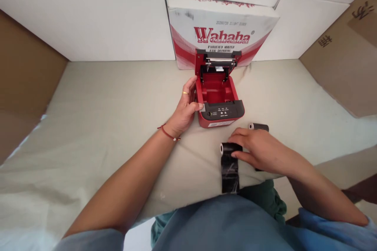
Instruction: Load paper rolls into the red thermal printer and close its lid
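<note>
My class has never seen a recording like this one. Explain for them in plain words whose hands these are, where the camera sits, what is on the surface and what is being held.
There is no robot here: the bare hands belong to a person. The single picture comes from a camera worn on that person's head, looking forward and down.

The left hand steadies a small red machine, which looks like a printer, by its side; its lid stands open. The right hand holds a black roll, with a loose strip hanging towards the person.

Beyond that hand, a second dark roll lies on the pale cloth. Behind the machine stands a Wahaha water carton.
</note>
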`<state>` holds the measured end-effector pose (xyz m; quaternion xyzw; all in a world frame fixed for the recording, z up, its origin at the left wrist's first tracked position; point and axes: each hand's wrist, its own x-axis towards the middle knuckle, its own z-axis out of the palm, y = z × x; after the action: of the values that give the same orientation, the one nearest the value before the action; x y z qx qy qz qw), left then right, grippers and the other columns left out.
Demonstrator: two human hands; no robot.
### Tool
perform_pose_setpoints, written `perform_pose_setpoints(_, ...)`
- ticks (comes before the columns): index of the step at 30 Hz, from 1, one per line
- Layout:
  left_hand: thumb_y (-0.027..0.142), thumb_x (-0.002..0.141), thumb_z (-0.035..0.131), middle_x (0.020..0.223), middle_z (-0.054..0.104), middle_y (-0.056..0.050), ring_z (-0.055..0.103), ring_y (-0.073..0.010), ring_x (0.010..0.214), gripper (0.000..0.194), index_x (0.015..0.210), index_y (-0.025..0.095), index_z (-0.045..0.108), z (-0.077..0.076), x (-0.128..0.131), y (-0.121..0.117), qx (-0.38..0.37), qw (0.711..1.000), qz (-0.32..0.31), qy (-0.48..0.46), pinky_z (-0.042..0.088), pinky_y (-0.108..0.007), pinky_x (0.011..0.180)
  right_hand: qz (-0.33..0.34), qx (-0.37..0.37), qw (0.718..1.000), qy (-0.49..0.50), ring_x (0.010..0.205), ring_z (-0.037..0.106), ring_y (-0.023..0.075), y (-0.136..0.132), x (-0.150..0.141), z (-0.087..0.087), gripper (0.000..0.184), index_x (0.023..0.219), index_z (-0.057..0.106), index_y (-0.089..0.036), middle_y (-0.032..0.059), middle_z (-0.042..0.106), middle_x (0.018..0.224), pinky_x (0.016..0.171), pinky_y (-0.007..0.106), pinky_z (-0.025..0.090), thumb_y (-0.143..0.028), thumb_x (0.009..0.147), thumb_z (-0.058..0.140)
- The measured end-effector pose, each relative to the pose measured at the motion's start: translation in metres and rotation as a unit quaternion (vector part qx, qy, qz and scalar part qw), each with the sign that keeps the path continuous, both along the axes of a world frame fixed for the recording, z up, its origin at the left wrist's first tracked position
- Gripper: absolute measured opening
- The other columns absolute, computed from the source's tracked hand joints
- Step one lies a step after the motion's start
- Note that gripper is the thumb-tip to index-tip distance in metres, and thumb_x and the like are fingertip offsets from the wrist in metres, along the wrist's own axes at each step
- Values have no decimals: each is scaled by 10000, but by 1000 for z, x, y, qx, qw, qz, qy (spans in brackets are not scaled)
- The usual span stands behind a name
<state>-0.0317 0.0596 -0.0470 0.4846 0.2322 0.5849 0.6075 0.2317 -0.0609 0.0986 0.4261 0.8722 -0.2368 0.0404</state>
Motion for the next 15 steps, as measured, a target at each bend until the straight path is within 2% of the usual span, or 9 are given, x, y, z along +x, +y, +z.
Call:
perform_pose_setpoints(3, 561, 749, 1069, 1842, 549, -49, 449, -407, 1762, 997, 1627, 427, 616, 0, 0, 0, 4, 1000, -8, -5, 420, -588, 1454, 23, 4, 990, 136, 943, 831, 195, 6, 14, 44, 225, 1307, 850, -295, 59, 849, 1247, 787, 306, 647, -346, 1144, 704)
perform_pose_setpoints(6, 534, 752, 1073, 1850, 539, -44, 427, -396, 1775, 998, 1631, 430, 612, 0, 0, 0, 4, 1000, -12, -14, 400, -568, 1464, -14, 100, 983, 154, 866, 779, 200, 36, 14, 69, 288, 1347, 866, -312, 59, 828, 1182, 736, 334, 605, -435, 1107, 764)
perform_pose_setpoints(8, 537, 749, 1075, 1841, 548, -50, 458, -392, 1752, 1009, 1637, 424, 610, -1, 0, 0, 2, 1000, -10, -16, 414, -554, 1454, -33, 162, 980, 114, 816, 740, 213, 65, 2, 69, 303, 1318, 886, -290, 45, 811, 1039, 757, 361, 573, -425, 1057, 812)
perform_pose_setpoints(11, 545, 766, 1067, 1824, 564, -61, 514, -384, 1708, 1009, 1650, 415, 599, -2, 0, 0, 10, 1000, -14, -11, 439, -543, 1435, -65, 193, 979, 29, 809, 739, 243, 105, -29, 56, 268, 1265, 889, -253, 32, 799, 882, 786, 380, 542, -294, 1029, 769)
perform_pose_setpoints(13, 563, 788, 1049, 1829, 556, -60, 532, -381, 1693, 1008, 1666, 418, 576, -3, -1, 1, 21, 1000, -14, 1, 466, -545, 1415, -89, 194, 976, -34, 871, 773, 292, 122, -50, 46, 306, 1281, 881, -227, 68, 839, 922, 803, 401, 548, -238, 1012, 736)
perform_pose_setpoints(15, 593, 808, 1030, 1850, 529, -58, 522, -382, 1702, 1020, 1687, 424, 540, -5, -2, 2, 34, 999, -13, 19, 474, -551, 1410, -103, 192, 972, -92, 979, 805, 352, 131, -66, 39, 347, 1312, 876, -211, 123, 882, 1049, 830, 427, 563, -212, 1004, 716)
